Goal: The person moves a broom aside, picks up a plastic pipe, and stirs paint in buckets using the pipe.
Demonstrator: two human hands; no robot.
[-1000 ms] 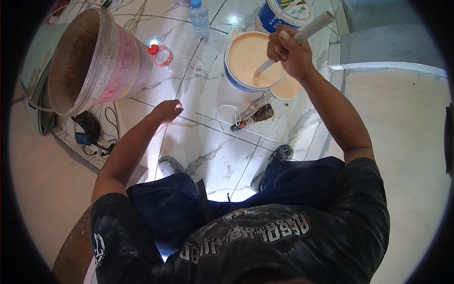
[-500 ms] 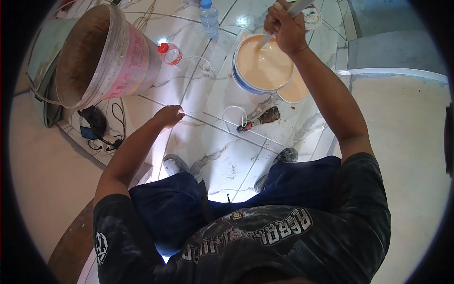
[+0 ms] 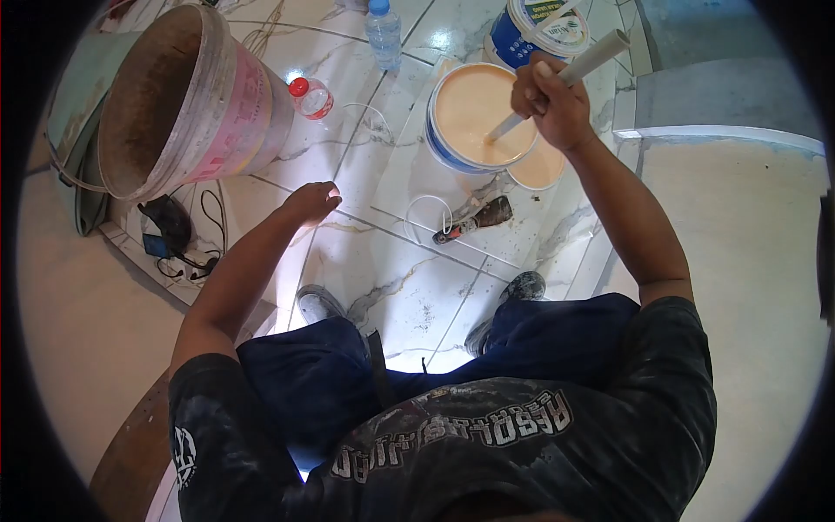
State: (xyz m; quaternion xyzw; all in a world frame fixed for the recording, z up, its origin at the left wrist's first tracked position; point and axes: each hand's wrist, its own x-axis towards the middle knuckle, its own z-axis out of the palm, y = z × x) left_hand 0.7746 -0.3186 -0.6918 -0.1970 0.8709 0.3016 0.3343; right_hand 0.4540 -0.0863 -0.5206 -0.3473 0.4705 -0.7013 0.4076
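Observation:
My right hand is wrapped round a pale pipe, which slants down to the left. The pipe's lower end dips into peach-coloured paint near the right side of a blue and white bucket. Beside that bucket lies a lid coated with the same paint. My left hand hovers over the tiled floor, its fingers curled in and nothing visible in them. A putty knife with a dirty blade rests on the tiles between my hands, near a thin white wire loop.
A large dirty bucket leans at the left. Near it stand a red-capped bottle and a clear water bottle. Another labelled paint bucket is behind my right hand. A black pouch with cables lies left of my left arm.
My right hand has moved down and right with the pipe, whose lower end shifted through the paint towards the near right rim. The left hand has barely moved.

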